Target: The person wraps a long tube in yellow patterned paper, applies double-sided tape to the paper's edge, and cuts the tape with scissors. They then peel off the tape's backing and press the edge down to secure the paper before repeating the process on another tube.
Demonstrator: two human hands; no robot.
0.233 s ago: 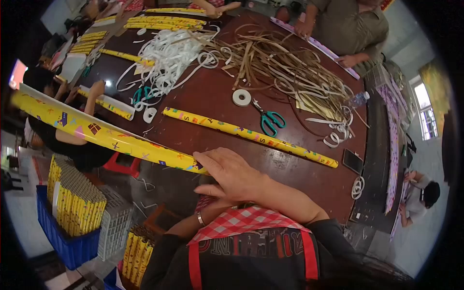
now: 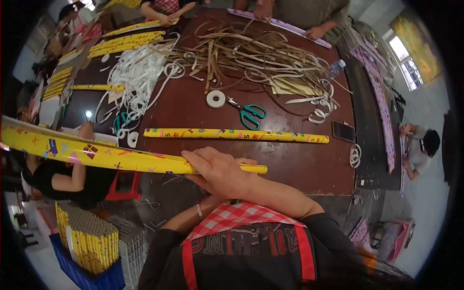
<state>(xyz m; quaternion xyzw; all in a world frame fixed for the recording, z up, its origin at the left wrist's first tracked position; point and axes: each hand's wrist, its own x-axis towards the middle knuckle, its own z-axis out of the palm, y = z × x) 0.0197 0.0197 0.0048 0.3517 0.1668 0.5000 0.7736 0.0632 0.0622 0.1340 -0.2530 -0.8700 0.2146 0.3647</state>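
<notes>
A long yellow patterned roll (image 2: pixel 113 158) slants across the left side, its sheet partly open toward the left. My right hand (image 2: pixel 220 169) is closed over it near its right end. Beneath that hand lies my left hand (image 2: pixel 247 161), mostly hidden, with fingertips showing beside the roll's narrow end; it is closed on the roll too. Another yellow roll (image 2: pixel 237 135) lies on the table just beyond my hands. Farther back are green-handled scissors (image 2: pixel 252 116) and a white tape roll (image 2: pixel 215 99).
White strips (image 2: pixel 137 79) and brown strips (image 2: pixel 251 55) are heaped across the dark red table (image 2: pixel 179 106). A phone (image 2: pixel 343 131) and a bottle (image 2: pixel 336 68) lie at right. Several people work around the table. A blue crate (image 2: pixel 92 280) of yellow rolls stands lower left.
The view has turned and shifted. The held roll lies more level, and its narrow right end now shows past my right hand, beside my left fingertips.
</notes>
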